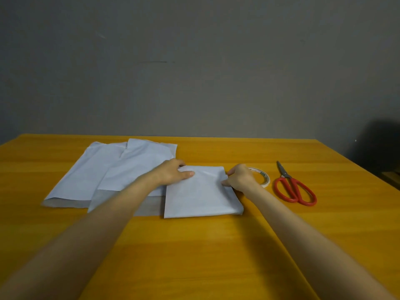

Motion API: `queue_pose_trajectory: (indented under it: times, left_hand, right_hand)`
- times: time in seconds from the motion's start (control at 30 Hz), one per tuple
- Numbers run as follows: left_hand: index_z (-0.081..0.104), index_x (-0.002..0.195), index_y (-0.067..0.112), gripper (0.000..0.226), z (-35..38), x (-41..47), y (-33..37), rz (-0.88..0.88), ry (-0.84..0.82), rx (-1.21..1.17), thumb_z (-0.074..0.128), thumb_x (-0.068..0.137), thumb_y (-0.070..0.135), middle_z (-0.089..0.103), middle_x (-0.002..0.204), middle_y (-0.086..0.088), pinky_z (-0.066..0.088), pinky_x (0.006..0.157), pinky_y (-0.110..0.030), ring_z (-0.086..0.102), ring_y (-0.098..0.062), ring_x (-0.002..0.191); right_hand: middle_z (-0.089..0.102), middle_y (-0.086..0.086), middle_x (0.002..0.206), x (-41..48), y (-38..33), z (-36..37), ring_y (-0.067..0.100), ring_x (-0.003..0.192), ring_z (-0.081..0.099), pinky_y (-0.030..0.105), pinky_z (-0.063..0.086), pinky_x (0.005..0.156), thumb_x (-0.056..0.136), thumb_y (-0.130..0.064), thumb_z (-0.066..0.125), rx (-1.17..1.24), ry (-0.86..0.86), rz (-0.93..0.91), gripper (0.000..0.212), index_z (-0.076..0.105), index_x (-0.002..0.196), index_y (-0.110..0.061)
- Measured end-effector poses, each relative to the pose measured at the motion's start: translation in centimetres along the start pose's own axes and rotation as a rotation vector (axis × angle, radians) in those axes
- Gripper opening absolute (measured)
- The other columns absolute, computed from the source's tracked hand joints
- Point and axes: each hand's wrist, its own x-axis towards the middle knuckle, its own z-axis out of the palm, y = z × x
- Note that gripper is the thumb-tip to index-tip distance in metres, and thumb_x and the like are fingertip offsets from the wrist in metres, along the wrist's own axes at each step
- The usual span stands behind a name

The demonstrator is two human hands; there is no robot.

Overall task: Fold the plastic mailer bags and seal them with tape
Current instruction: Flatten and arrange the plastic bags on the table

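Observation:
A folded white mailer bag (201, 195) lies flat in the middle of the yellow table (194, 245). My left hand (173, 173) holds its far left corner, thumb lying on top and fingers curled over the far edge. My right hand (240, 177) pinches its right edge near the far corner. Several unfolded white mailer bags (108, 172) lie overlapped to the left, partly under my left forearm. A roll of clear tape (263, 177) sits just right of my right hand, partly hidden by it.
Red-handled scissors (294, 189) lie on the table right of the tape, blades pointing away. A grey wall stands behind the table's far edge. A dark object (376, 146) sits beyond the table's right edge.

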Motion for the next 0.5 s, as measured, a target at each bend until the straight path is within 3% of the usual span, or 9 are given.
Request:
queue_pose_trajectory:
  times: [0.1,0.17,0.23,0.3,0.37,0.43,0.5]
  left_hand:
    - [0.062,0.107,0.010,0.045,-0.4,0.0,0.0,0.035,0.039,0.053,0.059,0.085,0.049,0.062,0.103,-0.008,0.044,0.082,-0.031,0.056,-0.021,0.094]
    - [0.065,0.087,0.010,0.035,-1.0,-0.7,0.2,0.040,0.010,0.013,0.066,0.081,0.045,0.061,0.082,-0.002,0.043,0.072,-0.027,0.054,-0.015,0.077]
    - [0.065,0.075,0.014,0.026,-1.8,-2.1,0.6,0.057,-0.148,-0.037,0.070,0.080,0.038,0.064,0.074,0.001,0.044,0.072,-0.021,0.058,-0.010,0.071]
    - [0.066,0.075,0.014,0.021,-2.5,-3.8,1.2,0.051,-0.419,-0.113,0.069,0.081,0.033,0.071,0.075,0.000,0.047,0.075,-0.019,0.064,-0.009,0.067]
    - [0.067,0.075,0.012,0.026,-2.9,-4.9,1.5,0.044,-0.509,-0.181,0.065,0.083,0.037,0.073,0.075,-0.002,0.050,0.075,-0.021,0.066,-0.009,0.062]
    - [0.064,0.070,0.012,0.036,-2.9,-5.0,1.4,0.041,-0.245,-0.189,0.062,0.082,0.046,0.069,0.064,0.002,0.045,0.066,-0.020,0.060,-0.007,0.056]
    - [0.062,0.081,0.011,0.039,-2.6,-4.5,0.9,0.024,0.105,-0.150,0.067,0.078,0.049,0.063,0.074,0.001,0.043,0.069,-0.025,0.057,-0.011,0.069]
  right_hand:
    - [0.062,0.014,0.087,0.2,0.1,-0.1,0.023,0.081,0.055,0.033,0.043,0.065,0.080,-0.016,0.074,-0.027,0.017,-0.020,0.025,0.068,0.096,0.003]
    - [0.066,0.016,0.087,0.2,0.0,-0.1,0.029,0.086,0.063,0.038,0.050,0.069,0.079,-0.013,0.075,-0.054,0.053,-0.053,0.023,0.069,0.093,0.005]
    - [0.067,0.015,0.089,0.1,-0.6,-0.1,0.024,0.079,0.065,0.033,0.053,0.063,0.080,-0.009,0.074,-0.066,0.079,-0.093,0.023,0.068,0.099,0.001]
    - [0.065,0.012,0.076,-0.1,-1.7,0.3,0.015,0.054,0.062,0.026,0.051,0.048,0.080,-0.003,0.071,-0.022,0.085,-0.133,0.022,0.065,0.101,-0.005]
    - [0.069,0.014,0.080,-0.2,-2.9,1.0,0.014,0.055,0.063,0.026,0.055,0.054,0.078,0.001,0.070,0.008,0.084,-0.228,0.022,0.065,0.099,-0.005]
    - [0.070,0.013,0.091,-0.5,-4.1,1.9,0.018,0.074,0.065,0.015,0.053,0.060,0.077,0.002,0.071,0.038,0.049,-0.340,0.025,0.065,0.101,-0.003]
    - [0.068,0.015,0.097,-1.2,-5.2,2.7,0.023,0.085,0.065,0.018,0.053,0.067,0.079,0.005,0.068,0.121,-0.059,-0.399,0.031,0.060,0.110,0.000]
